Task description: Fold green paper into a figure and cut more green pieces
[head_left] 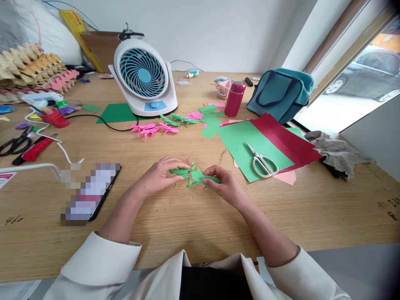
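Note:
My left hand pinches a green folded-paper figure between thumb and fingers, just above the table. A second green paper figure, with a broad pointed end and thin curled legs, is gripped by my right hand. The two figures face each other, almost touching; whether they are joined I cannot tell. Beyond my hands lie several pink paper figures and green paper figures of a similar legged shape. White-handled scissors rest on a green paper sheet to the right.
A white fan stands at the back, near a red thermos and a teal bag. Red paper overlaps the green sheet. To the left lie a phone, a red utility knife and black scissors.

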`<state>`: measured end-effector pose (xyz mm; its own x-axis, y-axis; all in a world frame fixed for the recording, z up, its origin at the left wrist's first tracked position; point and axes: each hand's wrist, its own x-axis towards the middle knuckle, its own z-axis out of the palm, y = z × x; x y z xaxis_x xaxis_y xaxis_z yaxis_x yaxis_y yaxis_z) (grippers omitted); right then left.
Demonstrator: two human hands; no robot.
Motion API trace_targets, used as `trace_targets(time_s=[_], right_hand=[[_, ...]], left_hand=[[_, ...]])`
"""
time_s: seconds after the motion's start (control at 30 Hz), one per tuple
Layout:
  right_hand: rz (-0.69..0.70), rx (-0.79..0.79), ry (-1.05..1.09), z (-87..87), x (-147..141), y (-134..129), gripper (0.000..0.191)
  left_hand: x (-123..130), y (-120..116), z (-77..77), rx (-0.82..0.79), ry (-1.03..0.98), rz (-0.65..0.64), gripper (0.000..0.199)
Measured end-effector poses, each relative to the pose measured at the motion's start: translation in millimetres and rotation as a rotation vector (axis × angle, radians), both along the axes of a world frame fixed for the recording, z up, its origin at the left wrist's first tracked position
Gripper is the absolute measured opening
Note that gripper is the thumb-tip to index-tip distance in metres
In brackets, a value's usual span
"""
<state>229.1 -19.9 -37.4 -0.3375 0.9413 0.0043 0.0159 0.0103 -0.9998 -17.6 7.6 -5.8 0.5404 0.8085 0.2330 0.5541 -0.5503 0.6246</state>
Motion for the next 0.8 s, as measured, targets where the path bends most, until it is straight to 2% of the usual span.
trace_targets(time_s=[0.13,0.43,0.57,0.8], right_hand=[[-0.004,-0.002,0.0,3.1,0,-1,0.027],[0.005,-0.005,-0.02,2.3,0,-1,0.029],[0.0,-0.017,0.017,2.7,-1,0,0.03],[0.035,-0.007,-0.009,1.1,-4,-1,0.028]], left_hand=[[2,-4,-0.6,-0.032,-0.043,-0.004,0.032],[7,-7,0.8,0.067,0.003,-0.04,0.027],[8,-9,1.5,0.102,0.022,-0.015,0.028],[14,-13,7.2,0.056,-0.001,-0.042,0.026]])
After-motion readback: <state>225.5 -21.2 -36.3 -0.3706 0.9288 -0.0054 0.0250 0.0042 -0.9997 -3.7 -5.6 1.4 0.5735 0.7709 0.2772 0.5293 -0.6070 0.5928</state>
